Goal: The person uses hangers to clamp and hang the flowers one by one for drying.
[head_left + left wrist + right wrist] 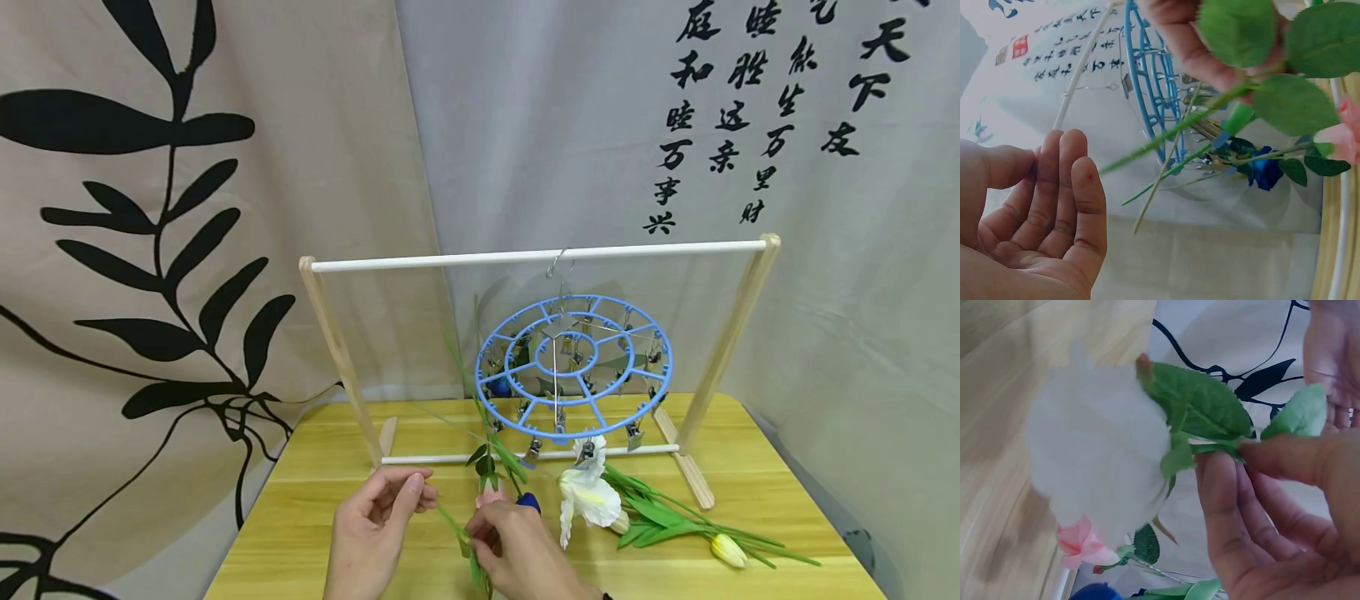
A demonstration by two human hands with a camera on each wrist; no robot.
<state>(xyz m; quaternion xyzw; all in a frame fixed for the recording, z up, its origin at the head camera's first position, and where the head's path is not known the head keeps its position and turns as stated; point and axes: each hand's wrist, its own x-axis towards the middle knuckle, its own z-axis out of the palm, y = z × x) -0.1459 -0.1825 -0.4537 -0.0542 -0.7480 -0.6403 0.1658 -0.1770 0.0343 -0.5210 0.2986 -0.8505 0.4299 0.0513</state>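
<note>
My right hand (517,542) pinches the green stem of a white artificial rose (1100,447) just behind its bloom, thumb against index finger. In the head view that hand hides the bloom; the rose's leaves (475,567) show to its left. The stem's bare end points left to my left hand (378,533), right at its fingertips. In the left wrist view the left hand's fingers are loosely bent, with the thumb near the index fingertip. Behind the right hand, a pink rose (491,492) and a blue rose (528,502) hang head down by the hanger.
A round blue clip hanger (592,417) hangs from the white bar (450,260) of a wooden-legged rack (727,342). Below it shows a white ruffled flower (591,492). Tulips with green leaves (652,512) and a yellow bud (728,551) lie on the table (300,492).
</note>
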